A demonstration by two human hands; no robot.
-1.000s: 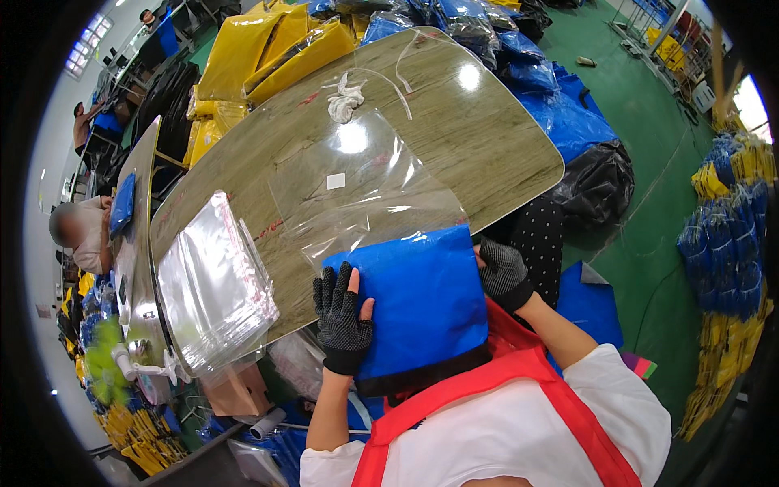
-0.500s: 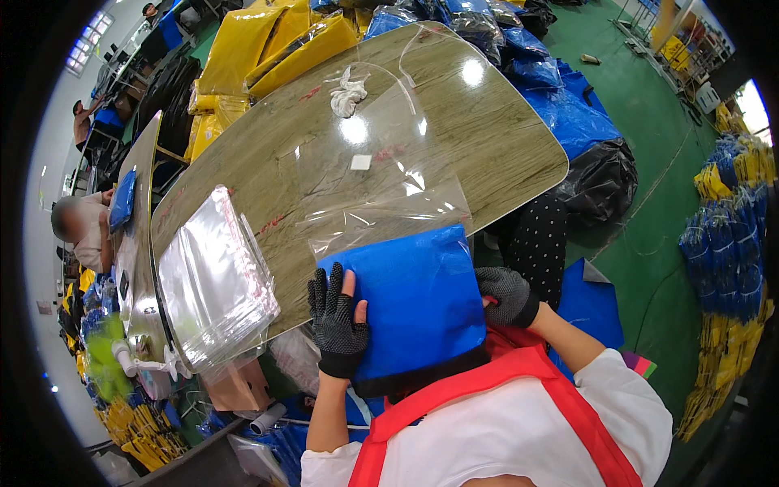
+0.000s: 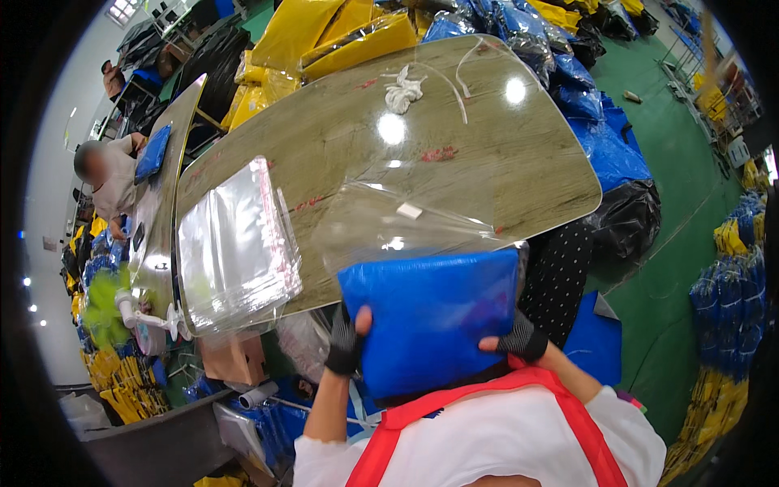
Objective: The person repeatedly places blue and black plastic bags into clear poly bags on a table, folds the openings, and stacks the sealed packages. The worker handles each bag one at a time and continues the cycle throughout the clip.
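Note:
A folded blue sheet-like bundle (image 3: 430, 316) with a dark near edge is held in front of my body. My left hand (image 3: 344, 345), in a dark dotted glove with a bare thumb, grips its left edge, thumb on top and fingers hidden underneath. My right hand (image 3: 523, 338), gloved alike, grips the lower right side, thumb on top and its other fingers mostly hidden. A clear plastic bag (image 3: 357, 215) stretches from the bundle's far edge over the table, a small white label (image 3: 408, 211) showing on it. How far it covers the bundle I cannot tell.
A stack of clear plastic bags (image 3: 231, 243) lies on the left of the wood-patterned table (image 3: 316, 154). A crumpled white cloth (image 3: 402, 89) lies farther back. Yellow packages (image 3: 357, 45) and blue packages (image 3: 604, 138) surround the far side. Another person (image 3: 114, 178) sits at left.
My left hand has gone from lying flat on the bundle to gripping its left edge. My right thumb now shows on top. The bundle tilts, and the clear bag is drawn nearer.

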